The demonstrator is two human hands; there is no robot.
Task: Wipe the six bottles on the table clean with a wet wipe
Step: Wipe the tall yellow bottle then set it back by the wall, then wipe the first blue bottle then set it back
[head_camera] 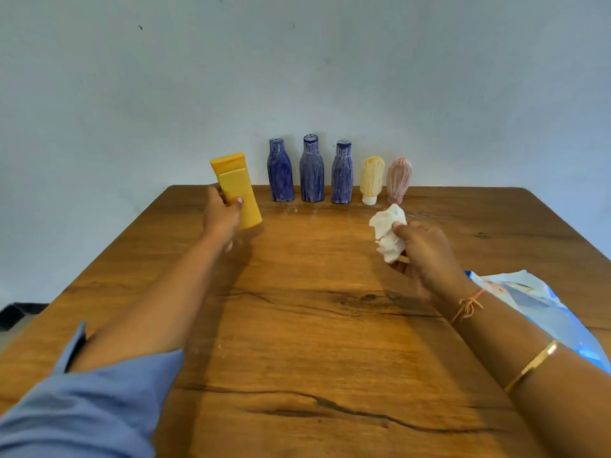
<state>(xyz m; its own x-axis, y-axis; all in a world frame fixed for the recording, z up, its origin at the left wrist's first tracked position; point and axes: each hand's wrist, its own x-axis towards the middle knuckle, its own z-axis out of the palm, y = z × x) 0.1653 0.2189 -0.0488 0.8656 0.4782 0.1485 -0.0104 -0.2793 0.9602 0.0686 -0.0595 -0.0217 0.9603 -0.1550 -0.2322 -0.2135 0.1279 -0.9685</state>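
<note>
The left hand is curled round a yellow bottle, thumb on its front, holding it tilted just above the far left part of the wooden table; the right hand grips a crumpled white wet wipe bunched in its fingers, well apart from the yellow bottle and not touching it; the two hands are held apart, one on each side. Along the far edge of the table five other bottles stand in a row: three blue bottles upright, then a pale yellow bottle and a pink bottle, both standing on their caps; the wipe is near the pink one, just in front. A blue and white packet lies beside the right forearm.
</note>
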